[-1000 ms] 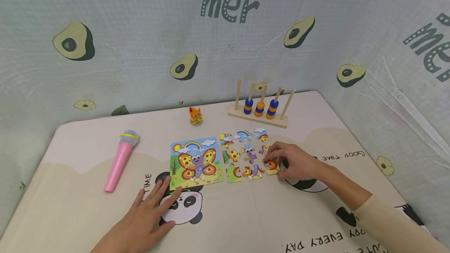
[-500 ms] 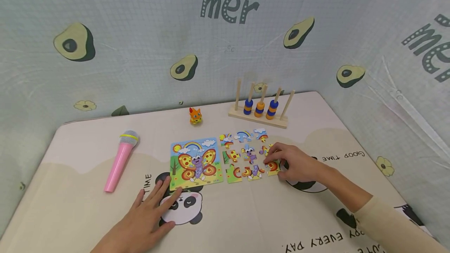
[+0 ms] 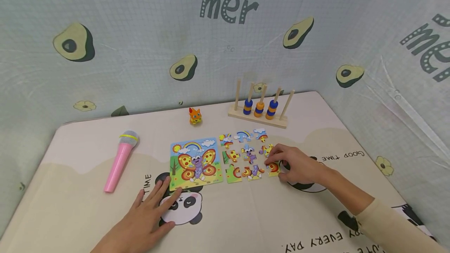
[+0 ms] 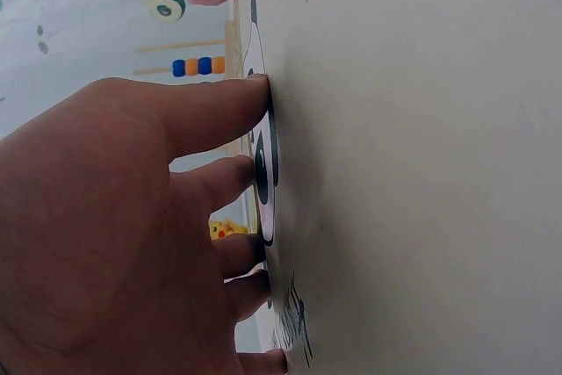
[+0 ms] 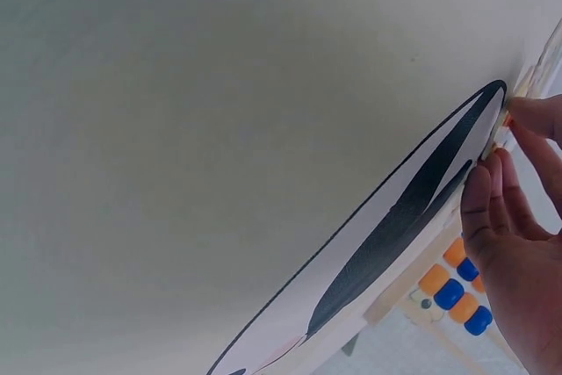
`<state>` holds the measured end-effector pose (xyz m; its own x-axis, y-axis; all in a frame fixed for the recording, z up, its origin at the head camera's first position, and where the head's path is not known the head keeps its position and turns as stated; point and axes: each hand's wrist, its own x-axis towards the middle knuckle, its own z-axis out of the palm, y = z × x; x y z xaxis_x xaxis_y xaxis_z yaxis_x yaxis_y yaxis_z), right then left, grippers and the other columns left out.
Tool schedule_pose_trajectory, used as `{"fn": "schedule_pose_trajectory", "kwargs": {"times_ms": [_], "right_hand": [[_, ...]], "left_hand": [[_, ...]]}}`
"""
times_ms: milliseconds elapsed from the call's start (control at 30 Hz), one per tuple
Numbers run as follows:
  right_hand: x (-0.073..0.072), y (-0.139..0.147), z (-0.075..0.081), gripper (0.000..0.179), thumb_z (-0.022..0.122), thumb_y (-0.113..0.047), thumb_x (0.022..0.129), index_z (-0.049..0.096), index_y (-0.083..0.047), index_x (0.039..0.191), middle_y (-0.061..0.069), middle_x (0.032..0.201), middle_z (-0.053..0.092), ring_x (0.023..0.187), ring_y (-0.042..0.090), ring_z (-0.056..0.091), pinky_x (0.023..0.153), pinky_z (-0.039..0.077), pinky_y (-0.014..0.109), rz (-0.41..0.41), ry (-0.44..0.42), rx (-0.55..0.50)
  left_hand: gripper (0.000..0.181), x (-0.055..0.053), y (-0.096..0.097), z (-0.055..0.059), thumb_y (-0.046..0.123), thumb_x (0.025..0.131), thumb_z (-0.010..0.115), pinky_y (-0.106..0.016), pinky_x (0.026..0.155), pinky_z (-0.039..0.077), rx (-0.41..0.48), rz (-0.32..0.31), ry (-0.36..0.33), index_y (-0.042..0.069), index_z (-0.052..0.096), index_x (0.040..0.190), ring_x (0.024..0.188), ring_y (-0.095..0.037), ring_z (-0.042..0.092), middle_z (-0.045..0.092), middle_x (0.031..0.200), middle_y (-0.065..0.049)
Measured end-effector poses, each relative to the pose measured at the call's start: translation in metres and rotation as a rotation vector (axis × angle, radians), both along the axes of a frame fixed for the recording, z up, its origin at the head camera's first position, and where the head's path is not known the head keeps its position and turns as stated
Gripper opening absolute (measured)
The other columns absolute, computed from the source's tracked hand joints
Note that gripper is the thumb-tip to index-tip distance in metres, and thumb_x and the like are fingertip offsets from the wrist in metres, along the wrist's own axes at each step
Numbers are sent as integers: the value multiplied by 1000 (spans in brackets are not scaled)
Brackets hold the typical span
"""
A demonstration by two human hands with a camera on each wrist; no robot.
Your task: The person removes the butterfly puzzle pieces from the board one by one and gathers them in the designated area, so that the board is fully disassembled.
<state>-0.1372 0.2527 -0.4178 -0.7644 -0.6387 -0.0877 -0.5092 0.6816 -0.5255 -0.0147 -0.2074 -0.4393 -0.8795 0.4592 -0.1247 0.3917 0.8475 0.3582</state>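
Observation:
My right hand (image 3: 299,164) pinches the lower-right puzzle piece (image 3: 273,168), red and yellow, between thumb and fingers. In the right wrist view, the right hand's fingers (image 5: 479,208) reach down to the cloth and the piece is mostly hidden. Other puzzle pieces lie slightly apart in rows, among them the centre piece (image 3: 249,154) with a purple butterfly head. To their left lies a square butterfly picture board (image 3: 197,163). My left hand (image 3: 145,214) rests spread on the cloth, fingertips at the board's lower-left corner.
A pink toy microphone (image 3: 119,161) lies on the left of the table. Behind the board stands a small orange toy animal (image 3: 195,116). A wooden peg stand (image 3: 258,119) with blue and orange beads is at the back right. Hanging cloth walls close off the table's back and right.
My right hand has shifted slightly right with the lower-right piece, widening the gap to its left neighbour. The left hand and the board have stayed still.

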Motion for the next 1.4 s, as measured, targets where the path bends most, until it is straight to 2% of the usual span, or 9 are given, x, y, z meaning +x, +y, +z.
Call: {"fn": "schedule_pose_trajectory", "kwargs": {"times_ms": [367,733,1000,1133,1233,1400], "right_hand": [[-1,0,-2,45,75,-3,82,76,-22,123,-2,125,60,105,16,55,76,51,23,2,15,6],[-2,-3,0,44,75,-3,82,77,-21,122,-3,125,60,108,18,57,80,53,26,12,15,7],[-5,-5,2,43,76,-3,83,77,-19,123,-2,125,61,109,18,58,79,54,26,26,24,-1],[-5,-4,1,42,76,-3,84,77,-19,122,-2,124,61,107,17,58,80,54,28,40,47,-15],[-4,-3,1,39,75,-4,85,77,-19,121,-1,124,62,108,16,59,85,56,33,47,77,-25],[-2,-6,2,32,75,-5,90,76,-17,119,0,123,63,111,18,60,92,57,39,17,148,-23]], "left_hand": [[74,1,0,1,50,95,69,-79,116,23,-4,5,1,28,42,161,156,-44,29,26,172,-17],[74,1,0,0,50,96,68,-80,115,22,-1,0,3,28,41,161,156,-44,28,26,172,-17],[74,3,0,0,50,96,69,-78,116,25,-15,10,41,27,42,161,156,-42,30,28,171,-17],[74,4,0,0,49,96,69,-78,116,25,-17,16,46,27,42,161,156,-42,30,29,171,-17],[74,3,1,0,50,96,69,-78,116,26,-29,13,41,27,42,161,156,-42,30,29,171,-17],[75,3,3,2,51,95,69,-79,115,25,-51,22,3,28,42,161,156,-43,30,27,171,-17]]}}
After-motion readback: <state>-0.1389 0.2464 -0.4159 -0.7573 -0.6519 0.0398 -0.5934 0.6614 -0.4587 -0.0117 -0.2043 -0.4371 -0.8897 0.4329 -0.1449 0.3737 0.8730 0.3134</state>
